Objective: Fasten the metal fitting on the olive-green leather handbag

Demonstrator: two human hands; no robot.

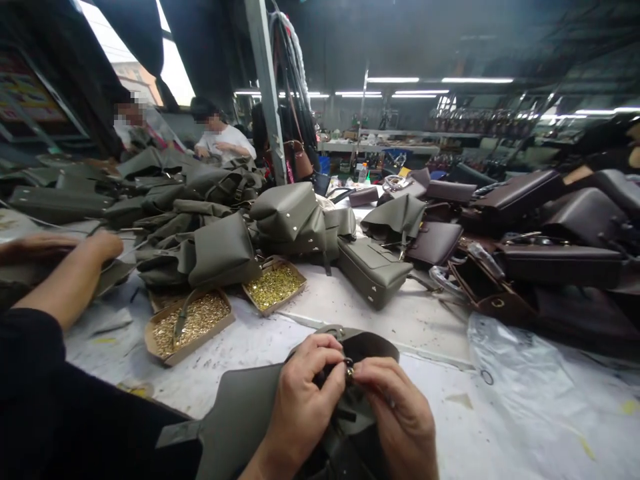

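Note:
A grey-green leather bag (pixel 245 407) lies at the near edge, its flap spread to the left. My left hand (pixel 307 393) pinches a dark strap end with a small metal fitting over the bag. Close against it, my right hand (pixel 397 407) has thumb and fingers pressed together on the same small metal fitting (pixel 349 371). The fingertips partly hide that piece. Beyond the bag stand a cardboard tray of gold-coloured hardware (pixel 193 323) and a smaller tray of yellowish metal pieces (pixel 274 287).
Green bags (pixel 223 250) are piled at the left and centre, dark brown bags (pixel 560 263) at the right. A clear plastic bag (pixel 520 373) lies front right. A co-worker's arm (pixel 65 280) reaches in from the left; two people sit farther back.

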